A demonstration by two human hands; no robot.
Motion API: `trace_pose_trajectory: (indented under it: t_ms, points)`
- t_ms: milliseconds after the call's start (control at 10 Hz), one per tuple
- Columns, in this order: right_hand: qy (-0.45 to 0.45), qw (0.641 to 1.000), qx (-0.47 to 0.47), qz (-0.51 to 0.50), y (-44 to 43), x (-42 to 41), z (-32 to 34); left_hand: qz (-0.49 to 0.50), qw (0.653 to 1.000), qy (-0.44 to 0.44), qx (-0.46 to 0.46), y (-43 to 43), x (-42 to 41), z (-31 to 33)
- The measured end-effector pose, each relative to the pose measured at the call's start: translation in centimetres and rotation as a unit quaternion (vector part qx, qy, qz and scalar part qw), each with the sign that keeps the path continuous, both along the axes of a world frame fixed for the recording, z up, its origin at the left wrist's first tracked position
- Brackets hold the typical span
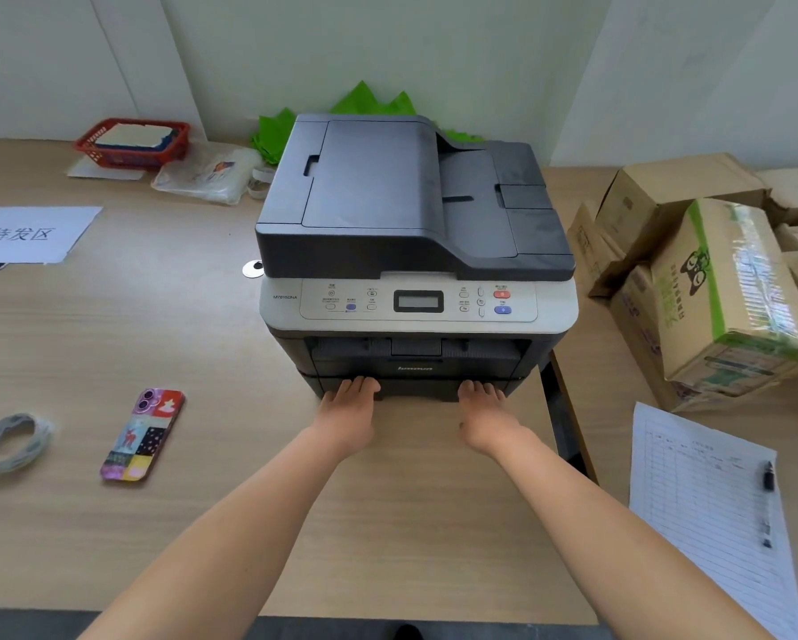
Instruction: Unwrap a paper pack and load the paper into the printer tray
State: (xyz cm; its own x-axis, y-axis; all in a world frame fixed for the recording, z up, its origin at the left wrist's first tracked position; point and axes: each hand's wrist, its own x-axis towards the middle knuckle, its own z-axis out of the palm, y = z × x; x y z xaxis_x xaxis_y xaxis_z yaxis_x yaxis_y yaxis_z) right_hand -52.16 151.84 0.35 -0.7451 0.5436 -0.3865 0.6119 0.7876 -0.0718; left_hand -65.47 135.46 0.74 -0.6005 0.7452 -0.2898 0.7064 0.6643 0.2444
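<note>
Hands reach forward to the foot of a dark grey and silver multifunction printer (415, 251) that stands on a light wood-grain table (156, 344). In the head view, the left hand (348, 411) lies palm down with its fingers straight and close together, their tips against the front of the black paper tray (415, 388) at the printer's base, toward its left end. The right hand (484, 415) mirrors it at the tray's right end, fingers likewise flat, extended and touching the tray front; neither hand grasps anything. The tray sits flush in the printer body.

Left of the arms lies a phone in a colourful patchwork case (143, 434), and further left a coil of grey tape (11, 441). A white sheet with printed characters (32, 234) rests near the table's left edge, with a red plastic basket (133, 141) behind it by the wall. Green tissue paper (277, 131) shows behind the printer. To the right are stacked cardboard boxes (729, 288), and nearer, a ruled form sheet (706, 501) with a black pen (767, 505) lying on it.
</note>
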Motion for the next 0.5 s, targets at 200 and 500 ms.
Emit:
trace_pose_trajectory:
  t_ms: [200, 500]
  points:
    - [0.026, 0.999, -0.03, -0.012, 0.0, 0.4, -0.7, 0.019, 1.0, -0.016, 0.019, 0.1, 0.1, -0.2]
    - [0.107, 0.993, -0.05, -0.018, -0.6, 0.5, 6.1, 0.051, 0.997, -0.019, 0.054, 0.7, -0.2, 6.9]
